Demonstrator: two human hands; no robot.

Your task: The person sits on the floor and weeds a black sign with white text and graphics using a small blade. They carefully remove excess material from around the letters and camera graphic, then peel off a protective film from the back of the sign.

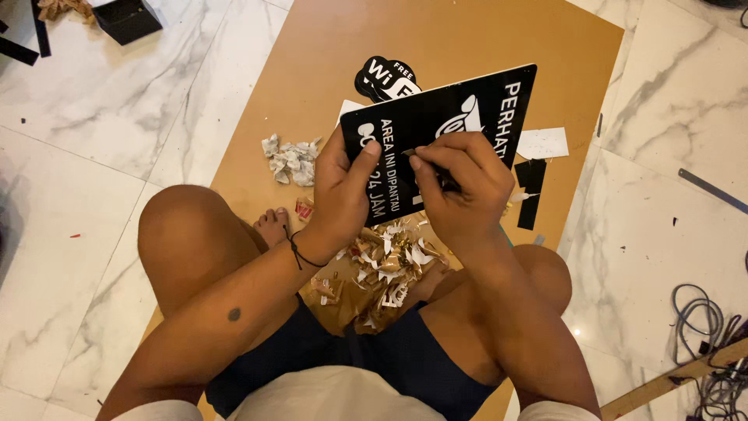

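at frame centre the left hand (340,189) grips the black sign panel (460,117), thumb on its face; the right hand (460,187) pinches a thin tool against it. much backing seems already stripped: peeled scraps (386,269) heap below. underneath, a brown board (436,39) lies on marble floor (93,101), cables (701,327) lower right.

Bare brown board (467,39) beyond the black sign (444,125) lies open (paper scraps (292,160) clutter its left side).
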